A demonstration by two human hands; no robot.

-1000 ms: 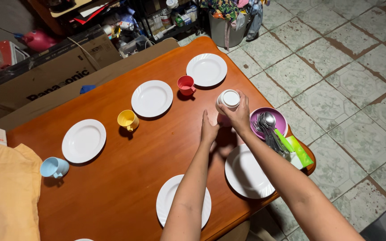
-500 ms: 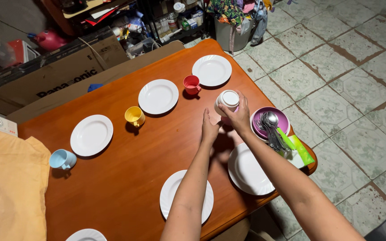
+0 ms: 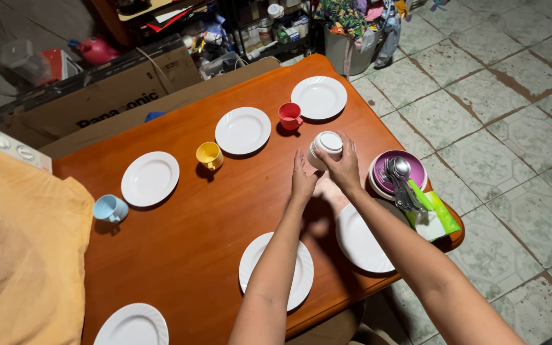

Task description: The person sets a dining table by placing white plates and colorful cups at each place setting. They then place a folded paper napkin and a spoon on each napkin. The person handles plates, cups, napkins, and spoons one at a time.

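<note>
I hold a white mug (image 3: 324, 148) upside down between both hands, its round flat base facing up, above the far right part of the glossy orange-brown wooden counter (image 3: 180, 243). My left hand (image 3: 303, 180) presses its side from 7 o'clock; my right hand (image 3: 345, 167) wraps it from 4 o'clock, both clamped on it. Just at 3 o'clock of the mug sits a purple bowl (image 3: 410, 171) on a white plate, filled with shiny metal spoons (image 3: 398, 176). A green packet (image 3: 442, 214) lies at its 5 o'clock. Smooth round white plates ring the counter, one (image 3: 358, 239) under my right forearm. A red cup (image 3: 289, 116) stands at the mug's 11 o'clock, a yellow cup (image 3: 209, 155) at 9 o'clock, a pale blue cup (image 3: 110, 208) farther out at 8 o'clock.
</note>
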